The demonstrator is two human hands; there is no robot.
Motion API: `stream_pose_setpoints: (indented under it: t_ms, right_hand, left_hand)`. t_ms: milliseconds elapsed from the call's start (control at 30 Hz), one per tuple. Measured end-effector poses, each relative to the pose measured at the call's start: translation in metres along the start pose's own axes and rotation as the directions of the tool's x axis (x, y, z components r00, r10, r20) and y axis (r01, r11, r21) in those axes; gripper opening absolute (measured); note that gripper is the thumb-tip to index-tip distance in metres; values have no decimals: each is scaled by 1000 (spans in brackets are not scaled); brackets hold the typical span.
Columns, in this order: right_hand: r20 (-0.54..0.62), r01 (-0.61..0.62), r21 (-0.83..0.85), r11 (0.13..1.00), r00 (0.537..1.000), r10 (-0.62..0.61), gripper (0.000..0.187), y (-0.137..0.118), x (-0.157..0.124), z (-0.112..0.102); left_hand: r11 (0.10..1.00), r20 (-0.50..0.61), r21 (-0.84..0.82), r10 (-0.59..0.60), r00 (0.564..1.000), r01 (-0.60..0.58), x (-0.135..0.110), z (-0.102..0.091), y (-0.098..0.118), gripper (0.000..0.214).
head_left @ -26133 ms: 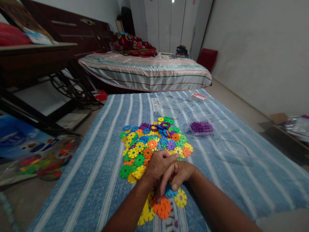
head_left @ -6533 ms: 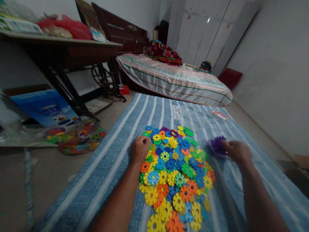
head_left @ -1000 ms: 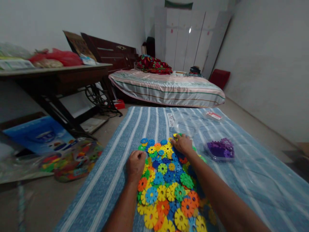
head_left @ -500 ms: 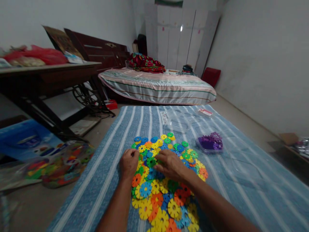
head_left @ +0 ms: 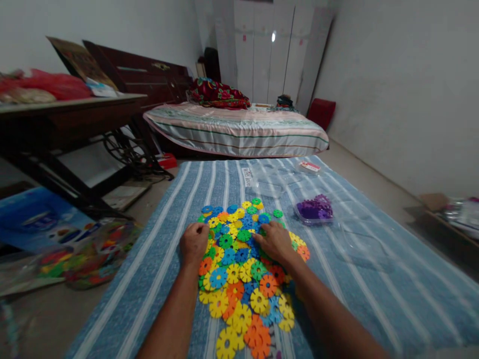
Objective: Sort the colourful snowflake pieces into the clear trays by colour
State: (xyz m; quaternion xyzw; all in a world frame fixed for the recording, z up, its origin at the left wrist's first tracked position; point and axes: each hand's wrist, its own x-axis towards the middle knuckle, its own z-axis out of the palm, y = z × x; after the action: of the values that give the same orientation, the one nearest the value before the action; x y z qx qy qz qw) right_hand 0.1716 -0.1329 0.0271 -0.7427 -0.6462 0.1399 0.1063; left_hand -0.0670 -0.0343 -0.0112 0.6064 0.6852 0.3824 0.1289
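A spread of flat, notched plastic snowflake discs [head_left: 232, 273] in yellow, blue, green and orange lies on the striped blue cloth [head_left: 157, 269]. My left hand [head_left: 195, 243] rests at the left edge of the pile, its fingers curled closed; whatever they hold is hidden. Over the right side of the pile is my right hand [head_left: 276, 242], thumb apart from the bent fingers, touching the discs with none visibly gripped. A clear plastic box [head_left: 313, 219] with purple discs [head_left: 318, 205] in it stands beyond my right hand.
Clear plastic containers [head_left: 269, 188] and a red-and-white card [head_left: 310, 166] lie toward the cloth's far edge. On the floor at left is a clear bag of coloured pieces [head_left: 107, 254]. A bed [head_left: 239, 132] stands beyond, with a treadle table [head_left: 75, 107] at left.
My right hand has moved right across the pile, uncovering green and blue discs in the middle. My left hand stays at the left edge. The view has shifted slightly.
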Motion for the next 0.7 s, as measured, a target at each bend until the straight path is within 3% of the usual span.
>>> stream_pose_setpoints:
  t_ms: [167,300,433,700]
  right_hand:
    - [-35,243,59,968,970,-241,36,-35,-16,7]
    - [-123,366,94,926,927,-354,22,-37,-30,4]
    - [-191,299,80,951,941,-280,16,-10,-36,-10]
    - [-315,-74,-19,997,947,64,21,69,-25,-49]
  left_hand:
    - [1000,13,23,-4,1000,4,2,-2,2,20]
    - [999,26,36,29,999,-29,3,-4,2,20]
    - [999,37,32,19,999,-21,3,-5,3,21]
    - [1000,30,27,5,1000,-5,7,-7,3,19]
